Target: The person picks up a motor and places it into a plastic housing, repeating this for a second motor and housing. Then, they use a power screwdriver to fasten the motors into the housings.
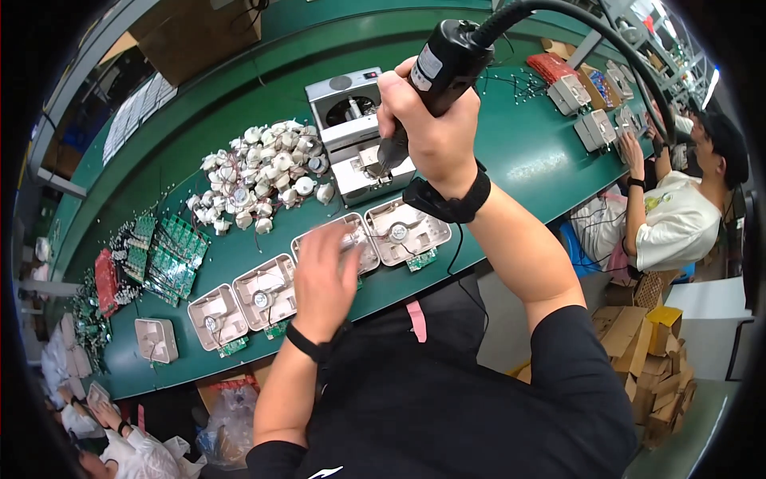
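My right hand (435,132) is wrapped round a black electric screwdriver (447,68). The tool's lower end points down at the front of a grey screw feeder (363,172). Motion blurs my left hand (323,263), which is over a beige plastic housing (369,259) and hides part of it; whether its fingers hold anything cannot be made out. To the right lies another housing (435,231) with a round speaker (397,232) in it. Two more housings, one housing (279,267) and a smaller one (209,307), lie to the left, also with round parts inside.
A heap of white wired parts (259,172) sits left of the feeder. Green circuit boards (175,247) and a single housing (155,339) lie farther left. A cable (550,6) arches from the screwdriver. Co-workers sit at the right (678,215) and lower left.
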A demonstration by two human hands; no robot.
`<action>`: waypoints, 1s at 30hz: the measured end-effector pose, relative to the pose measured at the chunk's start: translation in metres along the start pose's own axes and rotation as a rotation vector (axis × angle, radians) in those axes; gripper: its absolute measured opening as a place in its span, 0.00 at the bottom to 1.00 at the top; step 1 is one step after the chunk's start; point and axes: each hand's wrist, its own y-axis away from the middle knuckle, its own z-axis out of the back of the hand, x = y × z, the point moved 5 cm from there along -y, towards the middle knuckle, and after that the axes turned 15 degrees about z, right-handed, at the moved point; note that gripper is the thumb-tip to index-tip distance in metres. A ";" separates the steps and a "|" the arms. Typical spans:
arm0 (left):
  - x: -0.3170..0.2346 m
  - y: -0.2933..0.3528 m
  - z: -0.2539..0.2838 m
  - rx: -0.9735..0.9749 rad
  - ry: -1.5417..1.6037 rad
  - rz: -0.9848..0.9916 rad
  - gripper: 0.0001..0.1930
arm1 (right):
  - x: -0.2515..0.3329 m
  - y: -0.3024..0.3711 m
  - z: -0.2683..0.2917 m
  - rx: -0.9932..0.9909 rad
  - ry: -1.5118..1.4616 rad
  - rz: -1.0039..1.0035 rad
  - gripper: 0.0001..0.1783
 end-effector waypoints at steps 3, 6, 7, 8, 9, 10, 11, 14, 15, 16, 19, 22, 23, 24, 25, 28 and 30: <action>-0.002 0.026 -0.005 0.059 -0.015 0.017 0.19 | -0.012 0.002 -0.009 0.032 0.064 -0.048 0.08; 0.002 0.033 -0.012 0.120 -0.039 0.030 0.22 | -0.011 0.012 -0.010 0.035 0.055 -0.109 0.08; 0.004 0.036 -0.015 0.150 -0.059 0.030 0.24 | -0.003 0.017 -0.010 0.019 0.012 -0.143 0.08; 0.006 0.038 -0.018 0.182 -0.078 0.030 0.27 | 0.004 0.024 -0.009 0.002 -0.029 -0.179 0.08; 0.008 0.038 -0.017 0.179 -0.067 0.052 0.27 | 0.012 0.033 -0.008 0.021 -0.029 -0.195 0.08; 0.008 0.036 -0.016 0.193 -0.087 0.057 0.29 | 0.021 0.042 -0.005 0.032 -0.083 -0.217 0.09; 0.008 0.032 -0.015 0.207 -0.108 0.063 0.32 | 0.028 0.050 -0.005 0.042 -0.137 -0.241 0.11; 0.010 0.017 -0.022 0.243 -0.132 0.049 0.37 | 0.032 0.074 -0.005 0.075 -0.152 -0.214 0.14; 0.010 0.013 -0.025 0.263 -0.145 0.023 0.39 | 0.031 0.080 -0.005 0.081 -0.161 -0.191 0.15; 0.010 0.010 -0.027 0.282 -0.160 -0.004 0.41 | 0.026 0.084 -0.005 0.083 -0.162 -0.197 0.15; 0.010 0.003 -0.035 0.287 -0.180 -0.033 0.43 | 0.014 0.092 -0.005 0.152 -0.062 -0.132 0.17; 0.010 0.001 -0.042 0.284 -0.188 -0.038 0.44 | 0.007 0.097 -0.004 0.141 -0.079 -0.140 0.16; 0.011 0.001 -0.044 0.279 -0.184 -0.029 0.44 | 0.005 0.098 -0.004 0.136 -0.088 -0.145 0.16; 0.012 0.001 -0.045 0.275 -0.179 -0.019 0.44 | 0.004 0.099 -0.005 0.138 -0.091 -0.148 0.16; 0.014 0.001 -0.046 0.276 -0.179 -0.014 0.44 | 0.004 0.100 -0.006 0.133 -0.086 -0.159 0.16; 0.015 0.001 -0.046 0.266 -0.169 -0.013 0.44 | 0.001 0.102 -0.006 0.124 -0.072 -0.185 0.16; 0.016 0.000 -0.047 0.262 -0.162 -0.010 0.44 | 0.001 0.102 -0.009 0.145 -0.079 -0.159 0.15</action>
